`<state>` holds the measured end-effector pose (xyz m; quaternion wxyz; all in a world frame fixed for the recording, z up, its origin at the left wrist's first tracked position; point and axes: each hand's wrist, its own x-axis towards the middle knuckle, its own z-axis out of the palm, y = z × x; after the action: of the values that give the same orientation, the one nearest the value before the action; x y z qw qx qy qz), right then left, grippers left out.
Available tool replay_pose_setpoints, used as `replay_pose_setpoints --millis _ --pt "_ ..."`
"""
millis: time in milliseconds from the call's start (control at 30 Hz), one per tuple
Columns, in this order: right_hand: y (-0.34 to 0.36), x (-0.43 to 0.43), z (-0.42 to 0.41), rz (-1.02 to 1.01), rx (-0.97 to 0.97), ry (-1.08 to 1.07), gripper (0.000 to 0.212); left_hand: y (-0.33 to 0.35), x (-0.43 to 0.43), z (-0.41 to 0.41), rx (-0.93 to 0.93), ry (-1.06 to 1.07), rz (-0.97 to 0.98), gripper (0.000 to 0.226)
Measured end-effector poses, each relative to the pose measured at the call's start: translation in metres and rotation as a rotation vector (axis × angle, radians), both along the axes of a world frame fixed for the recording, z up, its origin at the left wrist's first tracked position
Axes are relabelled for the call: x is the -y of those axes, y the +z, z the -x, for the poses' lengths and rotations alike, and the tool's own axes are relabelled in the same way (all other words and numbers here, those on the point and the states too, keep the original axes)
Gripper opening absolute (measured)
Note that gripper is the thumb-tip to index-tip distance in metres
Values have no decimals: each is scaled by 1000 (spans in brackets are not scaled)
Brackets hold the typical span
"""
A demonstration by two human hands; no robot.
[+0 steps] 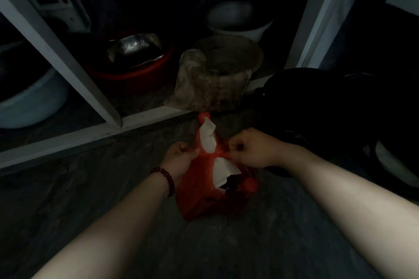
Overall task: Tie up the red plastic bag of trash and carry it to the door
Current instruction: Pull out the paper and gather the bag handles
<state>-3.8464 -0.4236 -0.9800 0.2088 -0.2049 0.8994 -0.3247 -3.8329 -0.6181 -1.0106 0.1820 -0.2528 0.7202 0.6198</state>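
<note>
The red plastic bag (199, 197) sits on the dark floor in front of me, lumpy with trash. White paper (207, 138) sticks up out of its top, and another white piece (223, 171) shows through its open mouth. My left hand (179, 158), with a dark bead bracelet on the wrist, grips the bag's left edge. My right hand (251, 148) pinches a twisted red strip of the bag's top on the right side. No door is in view.
An open low cabinet with a white frame (74, 70) stands just beyond the bag. Inside are a steel bowl (136, 46) in a red basin, a grimy bucket (217, 75) and white basins (238, 20). A black bag (317, 106) lies at the right.
</note>
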Motion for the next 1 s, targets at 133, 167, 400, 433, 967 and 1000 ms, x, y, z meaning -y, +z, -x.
replay_pose_setpoints --millis 133,167,400,433,967,1000 --pt "1 -6 1 -20 41 -12 41 -2 0 3 -58 -4 205 24" --pt "2 -6 1 -3 55 -26 40 -2 0 4 -86 -8 253 24" --pt "4 30 -1 524 48 -319 26 3 -13 1 -477 -184 312 35" --pt "4 34 -1 572 84 -327 24 6 -15 1 -475 -177 219 36" --pt "-7 31 -2 -19 -99 -103 35 -3 -7 0 -869 -689 536 52" --pt "-7 30 -2 -17 -90 -112 36 -3 -5 0 -873 -699 544 52"
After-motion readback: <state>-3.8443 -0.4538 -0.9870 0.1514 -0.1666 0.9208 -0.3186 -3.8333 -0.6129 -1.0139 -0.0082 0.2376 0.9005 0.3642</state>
